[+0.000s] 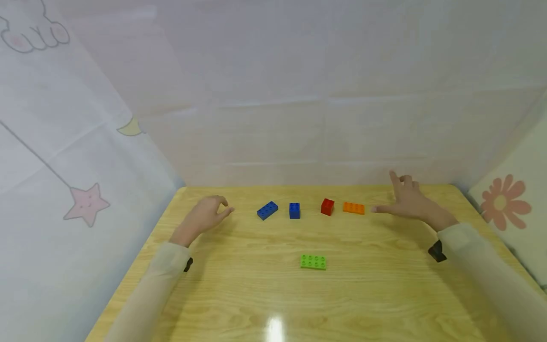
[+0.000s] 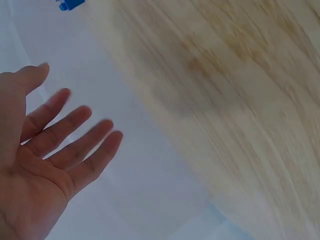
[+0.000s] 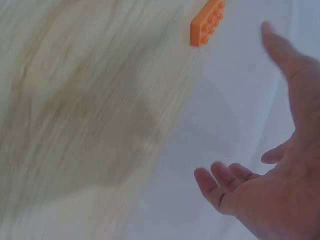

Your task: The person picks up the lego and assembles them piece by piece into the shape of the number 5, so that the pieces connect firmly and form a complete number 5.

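Note:
Several toy building bricks lie on the wooden table. The left hand (image 1: 206, 214) hovers at the left, fingers relaxed and holding nothing; its palm (image 2: 37, 185) shows in the left wrist view. Nearest to it is a long blue brick (image 1: 267, 210). Beside that stands a smaller blue brick (image 1: 294, 211). A red brick (image 1: 327, 207) sits right of centre, tilted slightly in its heading. The right hand (image 1: 408, 199) is held with thumb and forefinger spread wide, just right of an orange brick (image 1: 353, 208) and apart from it. Closer to the person lies a light green brick (image 1: 313, 262).
The wooden table (image 1: 239, 294) ends at a pale sheet (image 1: 265, 142) hanging behind it. Similar sheets with printed figures, among them a pink star (image 1: 87, 204) and a flower (image 1: 506, 202), flank both sides. Dark straps show at both wrists.

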Available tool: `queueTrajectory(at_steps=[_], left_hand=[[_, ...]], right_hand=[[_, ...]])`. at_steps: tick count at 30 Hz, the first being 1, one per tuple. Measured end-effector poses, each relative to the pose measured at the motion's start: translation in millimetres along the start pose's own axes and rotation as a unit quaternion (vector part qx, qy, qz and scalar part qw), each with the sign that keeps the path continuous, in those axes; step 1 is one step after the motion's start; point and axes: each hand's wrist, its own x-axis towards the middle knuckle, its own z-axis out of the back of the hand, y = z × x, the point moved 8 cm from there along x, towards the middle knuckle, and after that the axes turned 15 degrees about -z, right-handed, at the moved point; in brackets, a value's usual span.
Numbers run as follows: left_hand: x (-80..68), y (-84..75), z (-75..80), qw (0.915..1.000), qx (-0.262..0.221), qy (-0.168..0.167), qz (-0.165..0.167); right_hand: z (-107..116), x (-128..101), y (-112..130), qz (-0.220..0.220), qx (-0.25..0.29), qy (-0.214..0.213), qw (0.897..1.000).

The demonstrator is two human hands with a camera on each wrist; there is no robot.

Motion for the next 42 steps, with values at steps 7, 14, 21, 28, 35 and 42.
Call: queueTrajectory(at_steps=[7, 14, 21, 28, 35, 42], left_hand=[[3.3, -20.6, 2.2, 0.9984, -0.029, -0.047, -0.007], [15.4, -63.6, -9.8, 0.9913, -0.118, -0.034, -0.045], [20.4, -108.9, -27.4, 0.9769, -0.199, 0.004, -0.078], [19.9, -140.3, -46.5, 0.9656, -0.236, 0.029, -0.105], [18.2, -168.1, -49.7, 0.9574, -0.253, 0.023, -0.138], [19.9, -190.6, -60.8, 0.9615, -0.228, 0.051, -0.145]], right_hand=[[-4, -5, 20, 0.045, 0.072, -0.006, 0.996], [-14, -13, 38, 0.047, 0.158, 0.008, 0.986], [-33, -18, 60, 0.054, 0.218, 0.038, 0.974], [-45, -14, 75, 0.066, 0.219, 0.016, 0.973], [-61, -10, 85, 0.054, 0.224, 0.022, 0.973], [-75, 0, 93, 0.051, 0.271, 0.037, 0.960]])
